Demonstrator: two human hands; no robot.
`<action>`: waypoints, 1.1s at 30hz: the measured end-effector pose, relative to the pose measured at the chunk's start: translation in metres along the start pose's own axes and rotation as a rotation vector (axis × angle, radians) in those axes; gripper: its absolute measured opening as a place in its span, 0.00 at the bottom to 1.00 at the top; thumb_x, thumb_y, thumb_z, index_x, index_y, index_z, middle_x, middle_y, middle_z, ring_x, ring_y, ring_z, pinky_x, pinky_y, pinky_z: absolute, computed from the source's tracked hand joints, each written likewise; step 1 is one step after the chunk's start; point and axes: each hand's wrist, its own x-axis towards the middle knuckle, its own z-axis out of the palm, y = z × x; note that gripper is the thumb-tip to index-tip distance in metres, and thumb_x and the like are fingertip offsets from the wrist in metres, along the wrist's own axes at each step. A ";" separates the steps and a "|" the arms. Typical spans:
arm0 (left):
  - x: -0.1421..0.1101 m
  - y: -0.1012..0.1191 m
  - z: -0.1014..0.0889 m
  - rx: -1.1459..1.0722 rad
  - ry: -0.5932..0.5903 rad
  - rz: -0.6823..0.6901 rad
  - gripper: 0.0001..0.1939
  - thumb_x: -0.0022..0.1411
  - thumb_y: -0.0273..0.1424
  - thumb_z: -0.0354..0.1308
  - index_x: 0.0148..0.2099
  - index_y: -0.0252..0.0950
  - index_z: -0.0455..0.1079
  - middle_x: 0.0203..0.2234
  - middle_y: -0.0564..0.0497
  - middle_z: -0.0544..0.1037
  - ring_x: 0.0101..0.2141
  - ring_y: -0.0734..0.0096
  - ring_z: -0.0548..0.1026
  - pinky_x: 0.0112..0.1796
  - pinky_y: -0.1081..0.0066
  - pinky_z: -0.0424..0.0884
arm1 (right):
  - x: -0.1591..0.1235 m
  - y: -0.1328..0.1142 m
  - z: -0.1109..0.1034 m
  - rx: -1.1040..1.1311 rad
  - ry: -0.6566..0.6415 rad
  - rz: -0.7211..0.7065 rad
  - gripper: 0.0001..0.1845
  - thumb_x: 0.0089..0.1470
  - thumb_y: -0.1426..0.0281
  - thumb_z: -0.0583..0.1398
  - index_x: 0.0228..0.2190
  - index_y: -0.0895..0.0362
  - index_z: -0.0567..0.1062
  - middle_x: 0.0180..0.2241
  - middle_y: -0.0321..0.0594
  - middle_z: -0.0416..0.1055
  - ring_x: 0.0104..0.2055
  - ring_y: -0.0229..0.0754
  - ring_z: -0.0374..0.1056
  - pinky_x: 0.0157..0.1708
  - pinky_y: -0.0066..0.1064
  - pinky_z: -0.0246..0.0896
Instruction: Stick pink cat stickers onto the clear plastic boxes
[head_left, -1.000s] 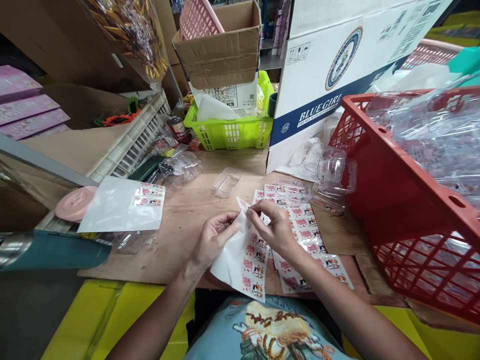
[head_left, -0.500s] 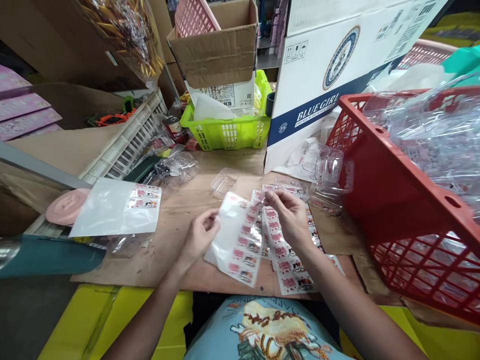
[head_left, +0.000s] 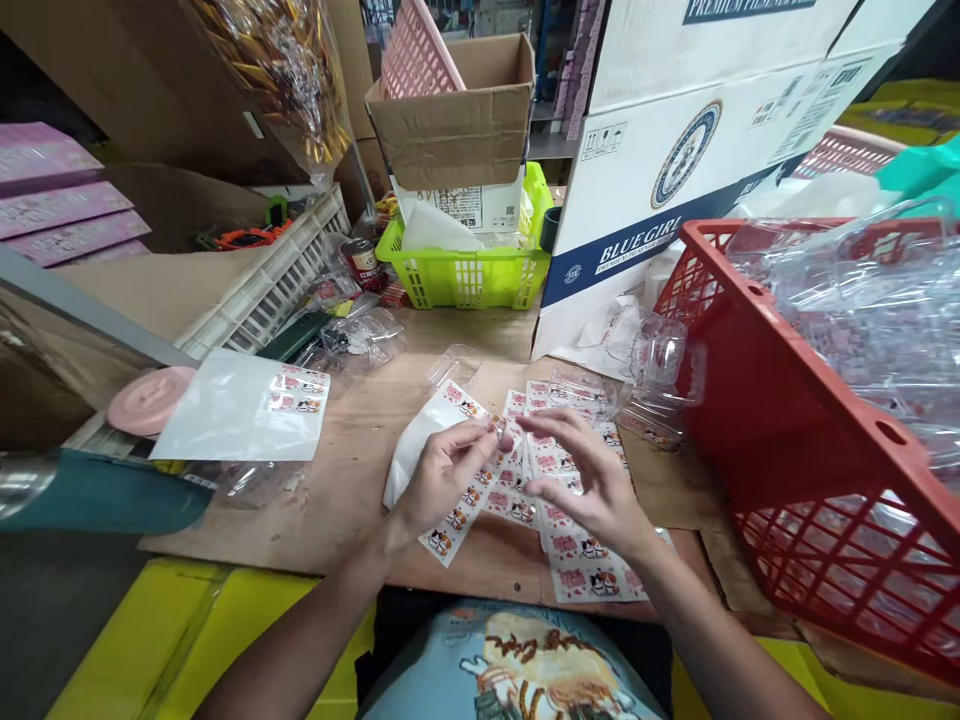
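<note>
My left hand pinches a sticker sheet of small cat stickers, lifted a little over the wooden table. The thumb and forefinger meet at the sheet's right edge. My right hand hovers just to the right with its fingers spread, its fingertips close to the left hand's pinch. More sticker sheets lie flat on the table under both hands.
A red basket of clear plastic boxes stands at the right. Loose clear boxes lie beside it. A green basket and cardboard boxes stand behind. A white sheet with a few stickers lies at the left.
The left hand has turned the sheet and now pinches its right edge. The right hand has let go of the sheet and spread its fingers.
</note>
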 end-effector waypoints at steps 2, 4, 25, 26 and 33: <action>-0.002 0.002 -0.005 0.268 -0.154 0.119 0.12 0.67 0.35 0.57 0.36 0.34 0.78 0.33 0.47 0.78 0.37 0.68 0.75 0.42 0.70 0.70 | 0.004 -0.001 -0.005 -0.010 0.065 0.022 0.15 0.58 0.65 0.65 0.47 0.52 0.77 0.43 0.44 0.72 0.46 0.47 0.68 0.45 0.41 0.65; 0.008 0.005 -0.014 0.461 -0.140 0.219 0.11 0.64 0.37 0.61 0.42 0.34 0.77 0.40 0.45 0.79 0.40 0.65 0.76 0.44 0.68 0.70 | 0.010 -0.002 -0.010 -0.108 0.187 -0.030 0.04 0.59 0.70 0.64 0.37 0.52 0.80 0.37 0.40 0.72 0.42 0.45 0.68 0.44 0.41 0.64; 0.116 0.008 -0.117 1.257 -0.298 0.483 0.24 0.62 0.17 0.53 0.55 0.45 0.73 0.67 0.48 0.60 0.69 0.54 0.48 0.65 0.43 0.46 | 0.021 -0.013 -0.034 -0.059 0.490 0.039 0.05 0.59 0.70 0.63 0.38 0.50 0.80 0.40 0.42 0.73 0.45 0.47 0.69 0.46 0.44 0.65; 0.123 0.003 -0.127 1.304 -0.361 0.480 0.22 0.61 0.17 0.54 0.51 0.45 0.76 0.68 0.50 0.59 0.70 0.53 0.45 0.65 0.42 0.43 | 0.018 -0.013 -0.032 0.008 0.445 0.070 0.06 0.60 0.69 0.63 0.39 0.50 0.80 0.41 0.42 0.73 0.46 0.47 0.69 0.47 0.44 0.65; 0.115 -0.004 -0.123 0.731 0.207 0.294 0.08 0.60 0.36 0.64 0.37 0.38 0.81 0.58 0.44 0.72 0.62 0.53 0.61 0.63 0.50 0.54 | -0.002 -0.008 -0.024 0.410 0.314 0.328 0.14 0.59 0.65 0.64 0.47 0.50 0.78 0.47 0.43 0.70 0.48 0.44 0.68 0.44 0.34 0.70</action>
